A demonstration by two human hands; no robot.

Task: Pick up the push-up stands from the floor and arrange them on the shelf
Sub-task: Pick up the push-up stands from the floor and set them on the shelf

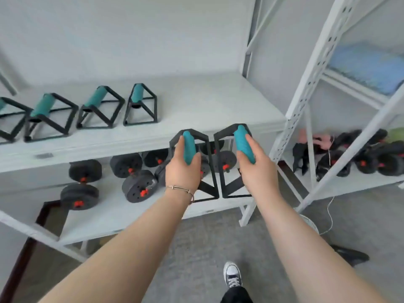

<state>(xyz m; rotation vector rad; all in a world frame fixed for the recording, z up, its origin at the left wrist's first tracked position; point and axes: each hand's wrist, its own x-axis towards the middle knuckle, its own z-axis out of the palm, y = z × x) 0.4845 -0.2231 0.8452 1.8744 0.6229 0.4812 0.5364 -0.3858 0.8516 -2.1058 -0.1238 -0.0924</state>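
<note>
**Two stands in hand, short of the shelf edge**

I carry one push-up stand in each hand. The left stand hangs from my left hand, whose grip is clamped around its teal handle; the right stand hangs from my right hand, clamped likewise on its handle. Both handles run lengthwise away from me, toward the wall, with the black frames hanging below my knuckles. The two frames sit just beside each other, near touching at their inner edges.

Both stands are in the air, in front of the shelf and below its front edge. Judgement: they must be raised above that lip and then moved forward before they can be set down.

On the shelf, a row of shelved stands occupies the left part, each with its handle pointing roughly toward the wall. To the right of the nearest one the board is bare as far as the upright post. Judgement: that bare stretch looks wide enough for both stands side by side, the left hand's going next to the row.

Hazards: the frame bottoms may catch the shelf lip if lifted too little; the right stand passes near the post. The dumbbells below are clear of the path.
</note>
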